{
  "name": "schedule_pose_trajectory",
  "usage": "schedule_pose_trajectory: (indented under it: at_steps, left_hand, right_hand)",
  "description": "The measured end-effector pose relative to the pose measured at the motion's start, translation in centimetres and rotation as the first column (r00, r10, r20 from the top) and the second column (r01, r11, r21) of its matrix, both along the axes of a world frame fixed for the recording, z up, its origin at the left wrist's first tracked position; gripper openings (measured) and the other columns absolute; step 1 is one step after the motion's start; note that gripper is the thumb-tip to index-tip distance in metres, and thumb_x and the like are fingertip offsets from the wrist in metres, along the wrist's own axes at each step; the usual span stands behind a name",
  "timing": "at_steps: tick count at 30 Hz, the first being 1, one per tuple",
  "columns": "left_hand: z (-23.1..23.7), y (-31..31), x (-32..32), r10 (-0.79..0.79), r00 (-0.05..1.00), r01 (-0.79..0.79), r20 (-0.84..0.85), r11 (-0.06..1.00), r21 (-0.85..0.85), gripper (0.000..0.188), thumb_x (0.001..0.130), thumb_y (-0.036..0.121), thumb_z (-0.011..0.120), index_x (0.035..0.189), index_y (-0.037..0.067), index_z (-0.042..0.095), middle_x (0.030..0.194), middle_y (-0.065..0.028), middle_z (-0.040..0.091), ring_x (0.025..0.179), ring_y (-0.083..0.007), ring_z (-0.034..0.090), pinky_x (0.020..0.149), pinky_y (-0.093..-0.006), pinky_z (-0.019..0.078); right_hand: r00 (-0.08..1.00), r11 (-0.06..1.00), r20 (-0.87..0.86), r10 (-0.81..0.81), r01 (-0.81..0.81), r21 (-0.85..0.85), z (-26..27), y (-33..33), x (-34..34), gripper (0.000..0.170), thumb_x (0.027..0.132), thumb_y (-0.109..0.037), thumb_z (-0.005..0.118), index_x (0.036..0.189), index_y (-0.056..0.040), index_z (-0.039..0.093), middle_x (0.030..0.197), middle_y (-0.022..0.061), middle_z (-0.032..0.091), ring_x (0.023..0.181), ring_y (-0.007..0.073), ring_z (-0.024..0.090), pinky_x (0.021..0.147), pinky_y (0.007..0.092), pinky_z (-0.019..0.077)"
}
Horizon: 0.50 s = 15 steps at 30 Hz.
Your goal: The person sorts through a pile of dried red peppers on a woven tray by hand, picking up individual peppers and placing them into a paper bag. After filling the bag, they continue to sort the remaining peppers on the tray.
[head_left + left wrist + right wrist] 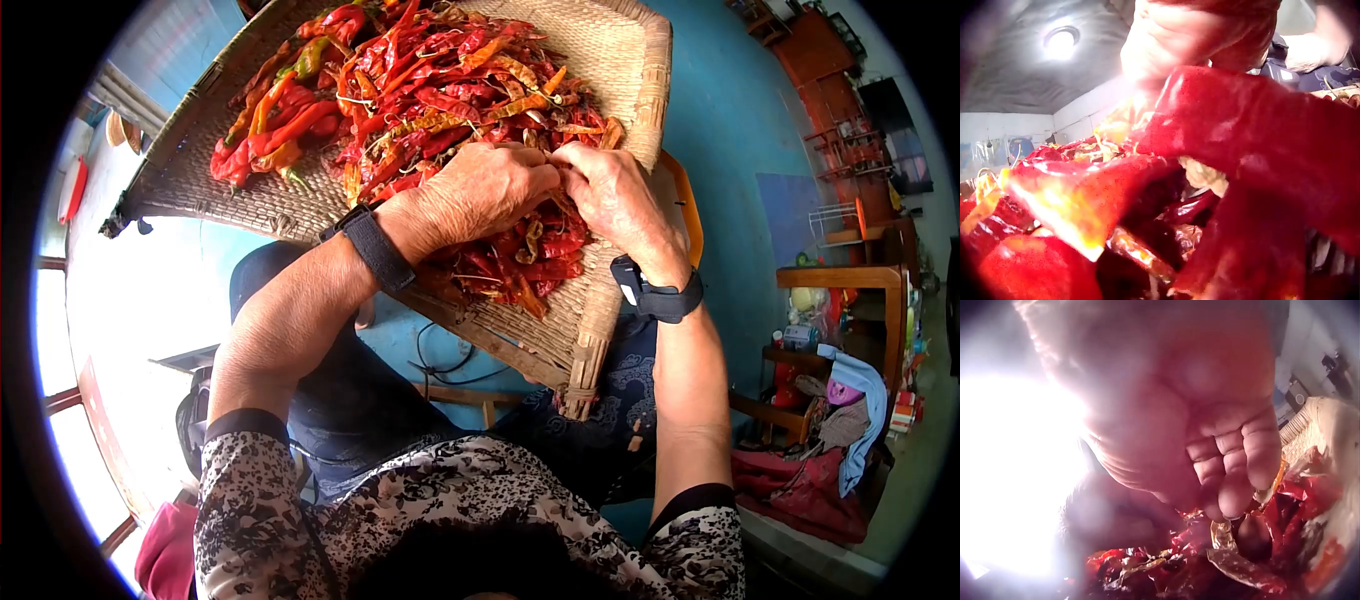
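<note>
A heap of dried red chillies (440,110) fills a woven basket tray (600,40) lying across the person's lap. My left hand (490,190) and right hand (612,195) meet over the heap's near right side, fingers curled and fingertips close together. They pinch a dried chilli between them, mostly hidden behind the fingers. In the right wrist view, the right hand's curled fingers (1235,481) hang over a pale, shrivelled chilli (1241,569). In the left wrist view, a large glossy red chilli (1241,119) crosses close before the lens, below the left hand (1204,31).
Fresher, larger red peppers (285,130) lie along the tray's left side. Its near corner post (580,380) points toward the body. A yellow-orange edge (688,210) shows beyond the right rim. Wooden shelving (840,280) with cloths stands right; a black cable (450,370) lies below the tray.
</note>
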<state>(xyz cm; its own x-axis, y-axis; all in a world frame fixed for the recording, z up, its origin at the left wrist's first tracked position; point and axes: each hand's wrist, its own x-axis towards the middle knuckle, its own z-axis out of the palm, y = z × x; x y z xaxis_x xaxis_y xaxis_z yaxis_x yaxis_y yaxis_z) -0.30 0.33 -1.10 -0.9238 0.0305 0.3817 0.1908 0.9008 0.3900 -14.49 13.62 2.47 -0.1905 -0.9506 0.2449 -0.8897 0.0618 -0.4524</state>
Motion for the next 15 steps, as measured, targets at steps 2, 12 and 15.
schedule_pose_trajectory:
  at_steps: [2,12,15]
  left_hand:
    - [-0.16,-0.02,-0.10,-0.007,1.000,0.007,0.000,1.000,-0.004,0.013,0.087,0.016,0.061,0.097,0.007,0.058,0.086,-0.0109,0.059,0.082,-0.0318,0.061,0.068,-0.0417,0.0509]
    - [0.50,0.40,0.02,-0.014,0.997,0.015,-0.079,1.000,0.014,0.011,0.085,0.012,0.063,0.093,0.006,0.059,0.085,-0.0098,0.059,0.081,-0.0314,0.061,0.067,-0.0412,0.0508]
    - [0.71,0.57,-0.03,-0.039,0.986,0.045,-0.164,0.999,0.029,0.010,0.085,0.013,0.063,0.091,0.005,0.059,0.084,-0.0095,0.059,0.080,-0.0314,0.061,0.067,-0.0409,0.0508]
  right_hand:
    - [0.998,0.999,-0.040,0.041,-0.042,-0.021,-0.68,0.06,-0.22,0.007,0.082,0.003,0.053,0.086,0.0005,0.058,0.066,0.0248,0.057,0.063,0.0393,0.062,0.054,0.0448,0.0458]
    - [0.999,0.999,0.019,0.028,-0.027,-0.040,-0.30,0.02,0.00,0.007,0.080,0.004,0.055,0.086,0.0011,0.057,0.069,0.0230,0.060,0.065,0.0392,0.062,0.055,0.0438,0.0468]
    - [0.998,0.996,-0.027,0.056,-0.057,-0.064,-0.55,0.07,-0.20,0.010,0.079,0.005,0.055,0.087,0.0009,0.059,0.071,0.0226,0.062,0.067,0.0387,0.063,0.057,0.0432,0.0484]
